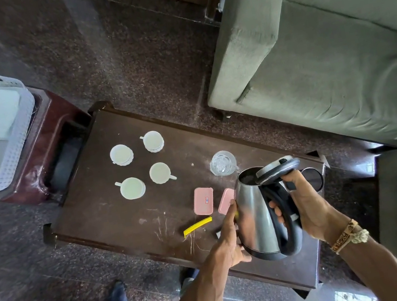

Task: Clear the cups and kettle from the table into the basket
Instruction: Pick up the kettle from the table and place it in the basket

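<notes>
Pink box half behind steel kettle.

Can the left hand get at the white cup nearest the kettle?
Not right away, probably: the left hand presses against the kettle, steadying it. Only a low pink box lies between it and the white cup, so once freed, likely yes.

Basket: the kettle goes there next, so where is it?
Head view: the basket sits at the far left on a dark red stool, off the table's left end, nearest the four cups.
</notes>
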A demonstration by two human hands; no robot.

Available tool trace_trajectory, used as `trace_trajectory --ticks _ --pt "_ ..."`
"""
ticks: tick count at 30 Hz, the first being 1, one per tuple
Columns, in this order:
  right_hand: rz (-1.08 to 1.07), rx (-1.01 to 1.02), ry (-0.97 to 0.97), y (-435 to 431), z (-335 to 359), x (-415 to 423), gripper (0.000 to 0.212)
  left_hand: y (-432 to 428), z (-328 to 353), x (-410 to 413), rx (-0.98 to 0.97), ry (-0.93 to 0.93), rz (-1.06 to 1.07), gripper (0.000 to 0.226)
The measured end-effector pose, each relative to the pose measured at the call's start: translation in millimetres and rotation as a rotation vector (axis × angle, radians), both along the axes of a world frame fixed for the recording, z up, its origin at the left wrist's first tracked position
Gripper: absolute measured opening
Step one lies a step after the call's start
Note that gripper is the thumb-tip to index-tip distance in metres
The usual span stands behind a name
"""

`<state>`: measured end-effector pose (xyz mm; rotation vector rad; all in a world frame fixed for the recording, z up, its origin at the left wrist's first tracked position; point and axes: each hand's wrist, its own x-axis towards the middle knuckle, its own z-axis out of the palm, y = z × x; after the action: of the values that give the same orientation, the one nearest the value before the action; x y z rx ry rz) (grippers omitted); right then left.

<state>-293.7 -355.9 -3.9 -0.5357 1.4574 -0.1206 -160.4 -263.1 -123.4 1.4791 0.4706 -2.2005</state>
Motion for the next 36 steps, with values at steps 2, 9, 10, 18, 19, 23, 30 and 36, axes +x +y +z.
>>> trace_trajectory --ticks 2,9,10,18,19,23,30,36 --pt "0.001 0.006 0.000 -1 2 -1 0.076 0 -2 -2 0.004 -0.036 -0.001 0.098" --pt "0.015 0.008 0.007 -5 7 -3 0.076 -1 -8 -5 -0.014 -0.028 0.063 0.083" --pt "0.017 0.007 0.009 -5 7 -3 0.076 -1 -8 -5 -0.020 -0.020 0.061 0.082" --pt "0.040 0.009 0.041 -6 11 -5 0.081 4 -11 -10 -0.052 0.028 0.040 0.082" --pt "0.031 0.009 0.039 -6 11 -5 0.081 4 -11 -10 -0.055 0.035 0.036 0.083" --pt "0.026 0.004 0.012 -5 12 -8 0.077 5 -11 -12 -0.046 0.038 0.023 0.085" --pt "0.048 0.001 0.018 -6 14 -10 0.072 7 -12 -14 -0.044 0.040 0.023 0.088" --pt "0.068 0.002 0.009 -7 21 -8 0.072 9 -8 -14 -0.052 0.054 0.039 0.089"
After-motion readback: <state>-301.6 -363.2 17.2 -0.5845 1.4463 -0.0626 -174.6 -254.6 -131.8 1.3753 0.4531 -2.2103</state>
